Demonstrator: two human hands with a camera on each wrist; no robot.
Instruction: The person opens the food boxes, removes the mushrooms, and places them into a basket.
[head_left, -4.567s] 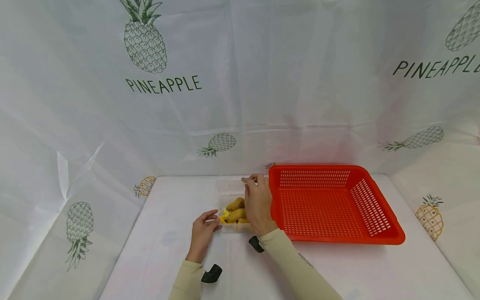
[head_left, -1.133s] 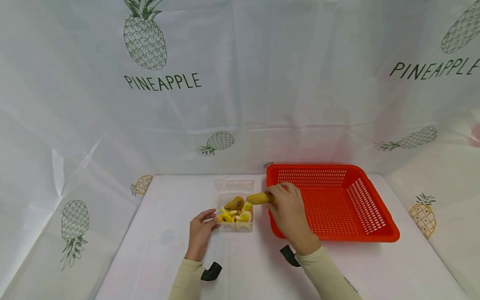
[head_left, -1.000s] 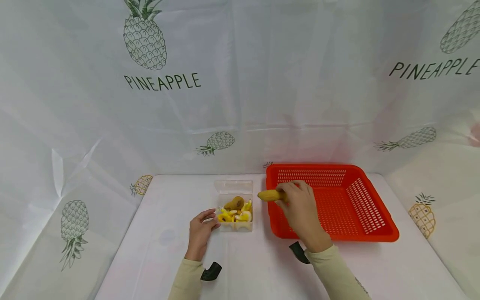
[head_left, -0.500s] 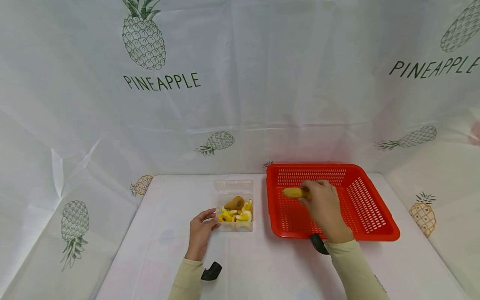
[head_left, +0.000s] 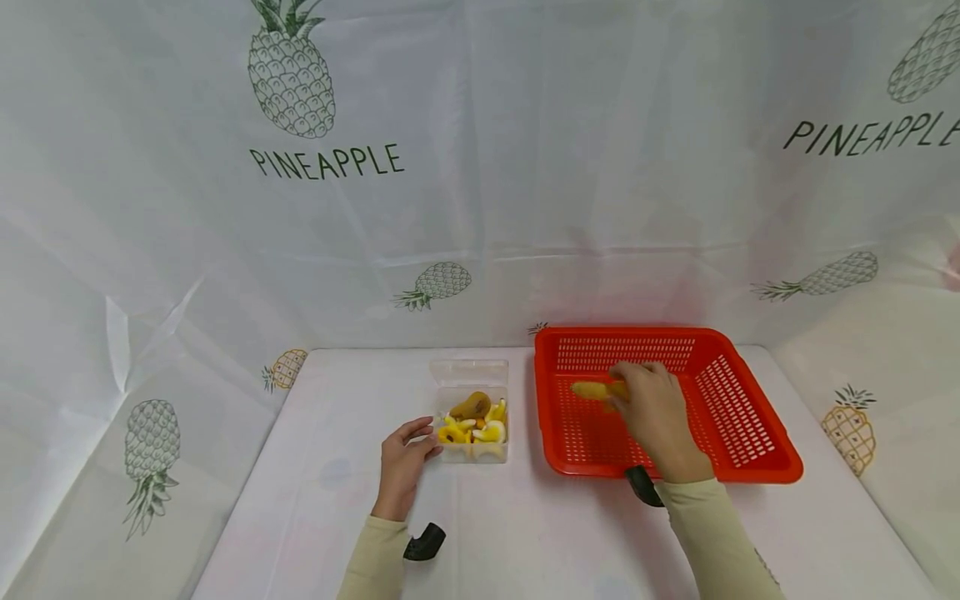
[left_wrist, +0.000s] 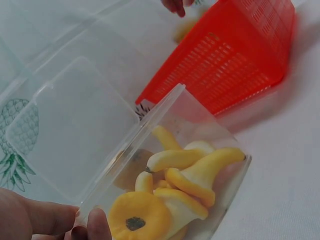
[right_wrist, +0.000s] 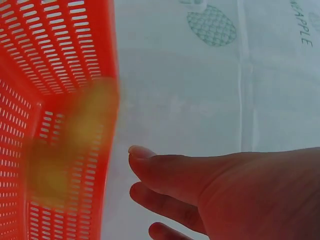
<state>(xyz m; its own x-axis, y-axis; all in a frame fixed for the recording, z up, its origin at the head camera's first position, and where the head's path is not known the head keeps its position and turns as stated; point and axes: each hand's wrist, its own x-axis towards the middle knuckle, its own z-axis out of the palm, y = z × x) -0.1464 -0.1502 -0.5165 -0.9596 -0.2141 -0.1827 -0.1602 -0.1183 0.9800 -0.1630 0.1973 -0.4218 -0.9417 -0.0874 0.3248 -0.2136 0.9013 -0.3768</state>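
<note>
From the head view, the right hand [head_left: 660, 412] has carried the yellow fruit [head_left: 592, 389] from the clear box [head_left: 472, 421] into the red basket [head_left: 750, 467]. The left wrist view shows the left hand [left_wrist: 45, 220] pinching the box's corner. In the right wrist view, the fruit [right_wrist: 70, 145] blurs apart from straightened fingers [right_wrist: 165, 172], apparently released.

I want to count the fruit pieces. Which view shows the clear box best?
The left wrist view: the clear box fills the frame, pieces distinct. The head view shows it small beside the red basket. The right wrist view misses it.
</note>
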